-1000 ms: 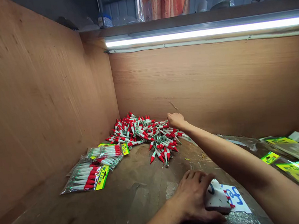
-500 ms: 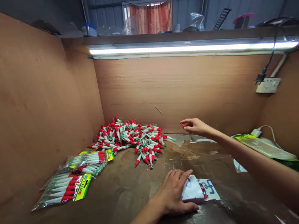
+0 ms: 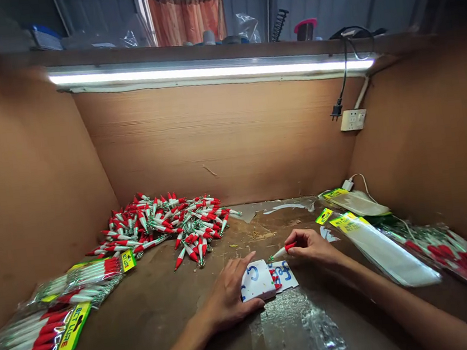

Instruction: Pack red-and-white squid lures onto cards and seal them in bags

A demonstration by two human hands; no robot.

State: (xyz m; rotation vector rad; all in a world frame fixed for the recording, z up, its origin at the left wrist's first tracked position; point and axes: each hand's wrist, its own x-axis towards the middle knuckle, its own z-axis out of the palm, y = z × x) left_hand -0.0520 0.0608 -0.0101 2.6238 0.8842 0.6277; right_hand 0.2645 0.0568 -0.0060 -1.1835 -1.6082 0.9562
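Red-and-white lure [image 3: 280,252] sits pinched in my right hand [image 3: 309,245] just above the bench [image 3: 149,319]. Its tip is near the white block [image 3: 256,281], which my left hand [image 3: 228,293] clasps, fingers laid over it. I judge this the feeding step; next calls for a careful line-up with the block's edge.

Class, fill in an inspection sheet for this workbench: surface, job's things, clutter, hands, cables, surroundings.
Surface: worn brown bench, shiny tape patch at front.
Job's things: white block with blue letters; one red-and-white float.
Clutter: float pile at back; filled packets left; empty bags right.
Hands: left hand flat on white block, open; right hand pinching red-and-white float.
Cables: black plug hanging beside socket.
Surroundings: plywood walls, lit tube lamp.
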